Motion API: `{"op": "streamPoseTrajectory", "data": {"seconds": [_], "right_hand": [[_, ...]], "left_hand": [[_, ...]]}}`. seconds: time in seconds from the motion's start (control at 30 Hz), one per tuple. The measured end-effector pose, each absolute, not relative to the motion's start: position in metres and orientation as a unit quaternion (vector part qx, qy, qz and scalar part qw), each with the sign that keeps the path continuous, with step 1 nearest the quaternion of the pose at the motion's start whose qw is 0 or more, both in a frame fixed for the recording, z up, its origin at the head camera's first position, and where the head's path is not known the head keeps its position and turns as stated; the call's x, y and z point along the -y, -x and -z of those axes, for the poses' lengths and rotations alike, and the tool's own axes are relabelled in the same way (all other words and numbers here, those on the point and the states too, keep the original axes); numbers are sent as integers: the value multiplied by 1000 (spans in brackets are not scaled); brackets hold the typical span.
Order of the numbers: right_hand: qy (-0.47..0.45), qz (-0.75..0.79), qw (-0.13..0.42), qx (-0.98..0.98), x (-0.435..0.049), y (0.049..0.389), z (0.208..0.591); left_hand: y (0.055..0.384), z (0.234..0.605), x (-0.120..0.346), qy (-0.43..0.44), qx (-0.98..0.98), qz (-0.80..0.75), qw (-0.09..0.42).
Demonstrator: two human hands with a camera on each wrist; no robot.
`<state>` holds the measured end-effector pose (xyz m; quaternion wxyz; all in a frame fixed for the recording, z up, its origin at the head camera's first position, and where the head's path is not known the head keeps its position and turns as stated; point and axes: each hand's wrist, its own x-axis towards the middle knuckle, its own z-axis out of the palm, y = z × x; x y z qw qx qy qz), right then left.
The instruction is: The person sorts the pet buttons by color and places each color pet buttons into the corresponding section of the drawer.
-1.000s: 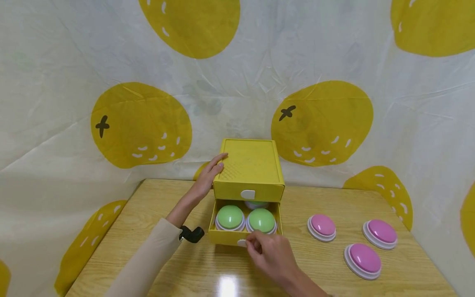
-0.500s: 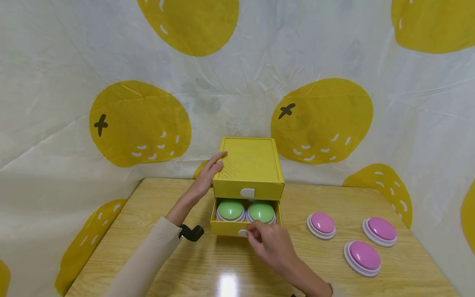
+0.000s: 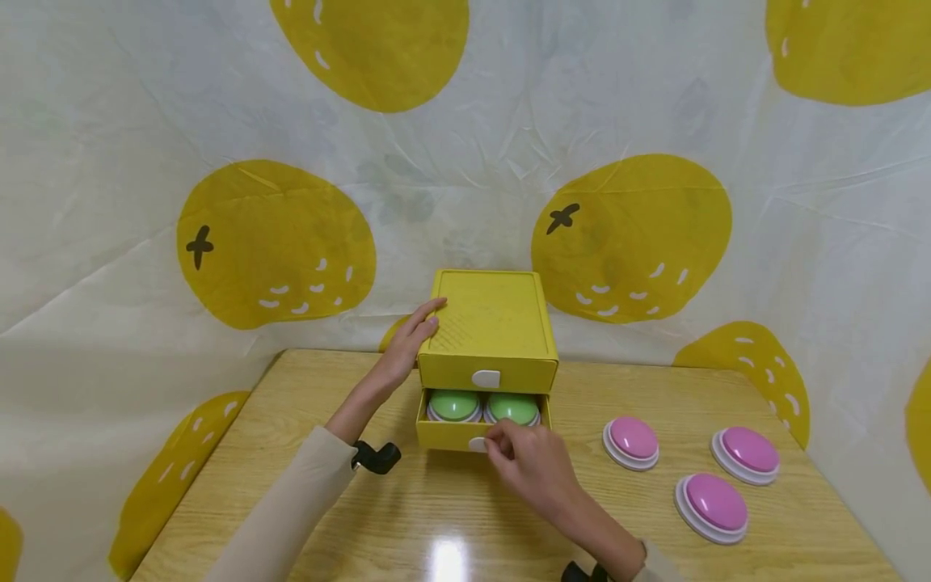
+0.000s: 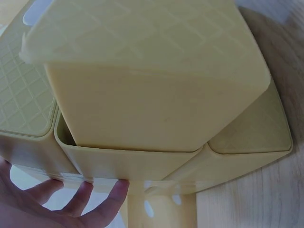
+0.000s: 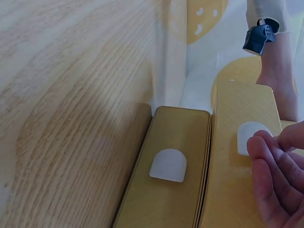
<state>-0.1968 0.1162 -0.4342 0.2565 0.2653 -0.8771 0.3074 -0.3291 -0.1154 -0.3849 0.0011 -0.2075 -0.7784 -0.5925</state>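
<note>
A small yellow two-drawer box (image 3: 494, 311) stands on the table, its lower drawer (image 3: 447, 436) pulled partway out. Two green dome buttons with white rims, the left button (image 3: 454, 406) and the right button (image 3: 512, 409), sit side by side in that drawer. My left hand (image 3: 409, 343) rests along the box's left side, fingers extended onto its top edge; in the left wrist view the fingertips (image 4: 121, 187) touch the yellow wall. With bent fingers, my right hand (image 3: 534, 465) pinches the lower drawer's white pull tab (image 5: 247, 133). The upper drawer (image 3: 451, 374) is closed.
To the right on the wooden table (image 3: 349, 517) lie three pink dome buttons: a near one (image 3: 716, 501), a far-right one (image 3: 749, 450) and one closer to the box (image 3: 633, 438). A white cloth (image 3: 451, 202) with yellow fruit prints hangs behind.
The lower drawer has slid inward, my right hand moving along with its tab. A third green button, partly visible behind the others before, is now hidden. My left hand has stayed in place.
</note>
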Motion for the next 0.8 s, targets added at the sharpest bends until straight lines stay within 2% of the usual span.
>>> {"op": "streamPoseTrajectory", "data": {"seconds": [0.37, 0.8], "right_hand": [[-240, -299, 249, 889, -117, 208, 433], [-223, -307, 235, 895, -116, 221, 432]], "left_hand": [[327, 383, 115, 194, 774, 602, -16], [329, 384, 116, 203, 779, 593, -7]]}}
